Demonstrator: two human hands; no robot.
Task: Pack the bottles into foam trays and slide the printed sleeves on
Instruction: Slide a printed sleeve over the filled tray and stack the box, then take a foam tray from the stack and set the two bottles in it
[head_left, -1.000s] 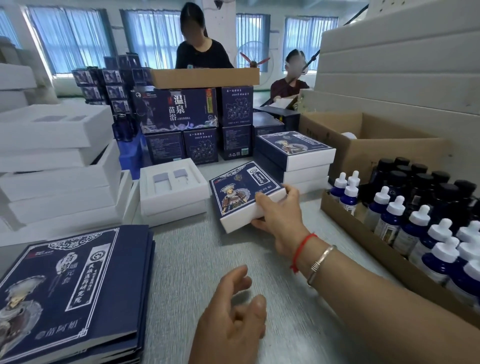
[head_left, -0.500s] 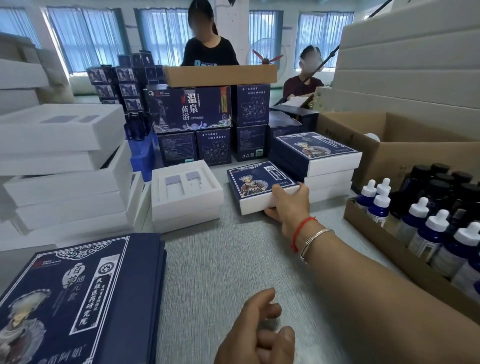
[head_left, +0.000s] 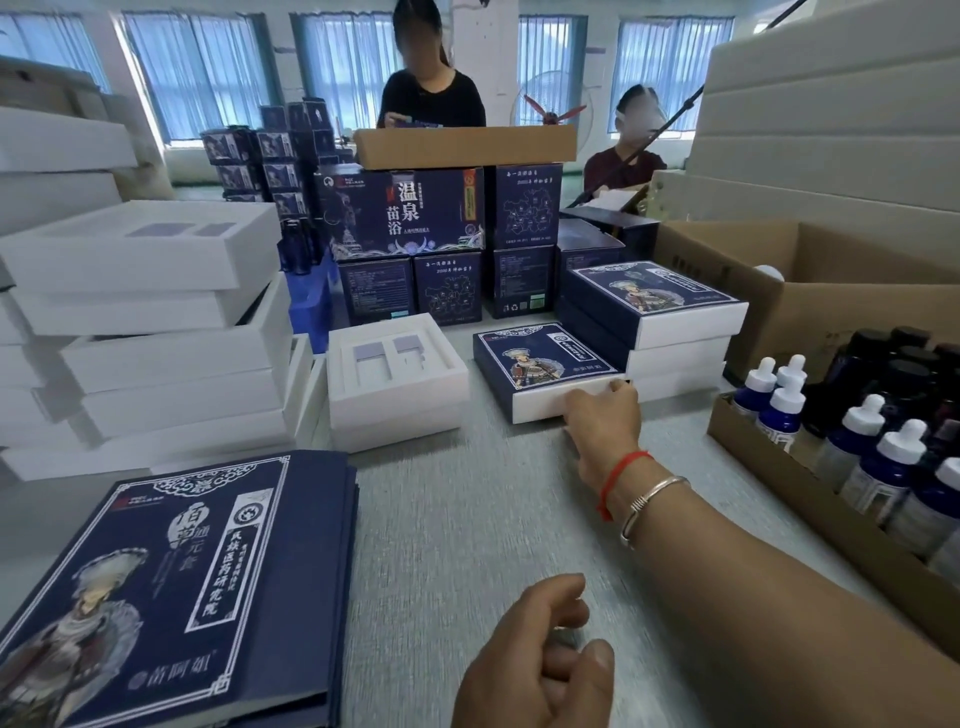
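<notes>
A foam tray in its navy printed sleeve (head_left: 540, 358) lies flat on the grey table, just left of a stack of finished sleeved trays (head_left: 654, 306). My right hand (head_left: 605, 426) grips the white front edge of that tray. My left hand (head_left: 535, 670) hovers low over the table near me, loosely curled and holding nothing. An empty white foam tray (head_left: 395, 384) with two cut-outs sits left of the sleeved one. Flat navy sleeves (head_left: 171, 587) are piled at the front left. Blue dropper bottles with white caps (head_left: 852, 441) stand at the right.
The bottles stand in a shallow cardboard tray (head_left: 779, 478) along the right edge, with dark-capped bottles behind them. Empty foam trays (head_left: 145, 312) are stacked high at the left. An open carton (head_left: 727, 270) and navy boxes (head_left: 405, 213) line the back, where two people work.
My right hand has carried the sleeved tray away from me and set it flat beside the finished stack. My left hand has sunk lower in view.
</notes>
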